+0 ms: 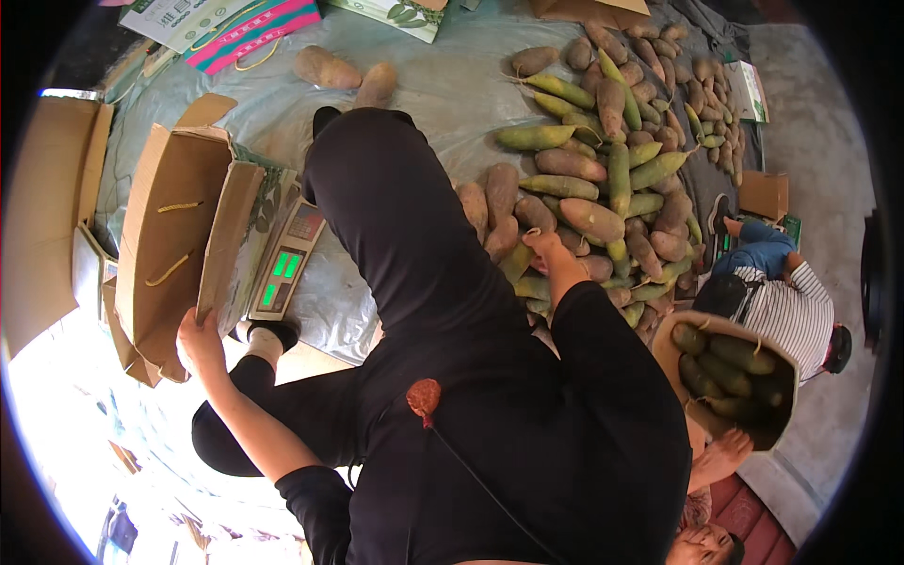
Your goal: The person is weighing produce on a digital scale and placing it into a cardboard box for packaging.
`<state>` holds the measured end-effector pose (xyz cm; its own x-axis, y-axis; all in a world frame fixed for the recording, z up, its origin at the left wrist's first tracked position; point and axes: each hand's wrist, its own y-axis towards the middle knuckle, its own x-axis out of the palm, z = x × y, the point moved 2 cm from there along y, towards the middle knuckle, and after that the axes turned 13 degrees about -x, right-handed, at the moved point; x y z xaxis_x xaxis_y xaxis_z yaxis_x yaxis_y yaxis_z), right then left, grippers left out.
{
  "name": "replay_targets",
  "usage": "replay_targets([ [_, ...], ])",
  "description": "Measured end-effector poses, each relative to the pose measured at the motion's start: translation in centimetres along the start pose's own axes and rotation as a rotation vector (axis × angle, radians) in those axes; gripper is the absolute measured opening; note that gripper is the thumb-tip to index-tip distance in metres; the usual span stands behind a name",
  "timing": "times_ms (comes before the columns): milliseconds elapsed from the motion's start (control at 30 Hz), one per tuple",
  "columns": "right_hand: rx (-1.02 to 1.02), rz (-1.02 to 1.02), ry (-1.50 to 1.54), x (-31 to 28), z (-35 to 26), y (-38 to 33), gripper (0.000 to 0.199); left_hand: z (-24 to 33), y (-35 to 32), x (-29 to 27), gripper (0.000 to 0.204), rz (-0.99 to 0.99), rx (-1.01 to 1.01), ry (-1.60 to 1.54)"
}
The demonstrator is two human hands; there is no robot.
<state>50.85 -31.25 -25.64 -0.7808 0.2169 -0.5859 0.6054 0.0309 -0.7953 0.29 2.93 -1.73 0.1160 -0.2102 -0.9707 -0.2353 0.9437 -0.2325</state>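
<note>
My left hand (198,341) is closed on the near edge of an open cardboard box (169,245) with yellow rope handles. Beneath or beside that box is a digital scale (280,273) with a lit green display; the box hides part of it. At the near left side of a large radish pile (570,165), my right hand (546,250) has its fingers drawn together at the tip of a brownish radish (535,214). A green radish (517,263) lies beside that hand. The radishes are long, some green, others coated in brown soil.
Two brown radishes (327,68) lie apart on the plastic sheet (443,85). A person's hand (723,456) is at a box of dark green radishes (725,372) on my right. Beyond it, a person in a striped shirt (786,301) bends down. Printed bags (254,38) stand at the far left.
</note>
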Motion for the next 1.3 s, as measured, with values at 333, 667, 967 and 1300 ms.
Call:
replay_targets([
  [333,0.01,0.284,0.195,2.9,1.5,2.6,0.04,0.0,0.0,-0.1,0.018,-0.013,-0.051,0.026],
  [667,-0.753,0.277,0.117,3.6,-3.9,-6.1,0.046,0.0,-0.3,-0.5,0.021,-0.023,-0.076,0.078],
  [967,-1.414,0.218,0.064,0.7,-20.1,-16.2,0.042,-0.3,-1.0,-0.7,0.015,0.046,-0.037,-0.004],
  [1300,-1.946,0.118,0.622,-4.2,-35.6,-35.7,0.045,-0.4,-1.1,-0.6,0.013,0.076,0.011,0.033],
])
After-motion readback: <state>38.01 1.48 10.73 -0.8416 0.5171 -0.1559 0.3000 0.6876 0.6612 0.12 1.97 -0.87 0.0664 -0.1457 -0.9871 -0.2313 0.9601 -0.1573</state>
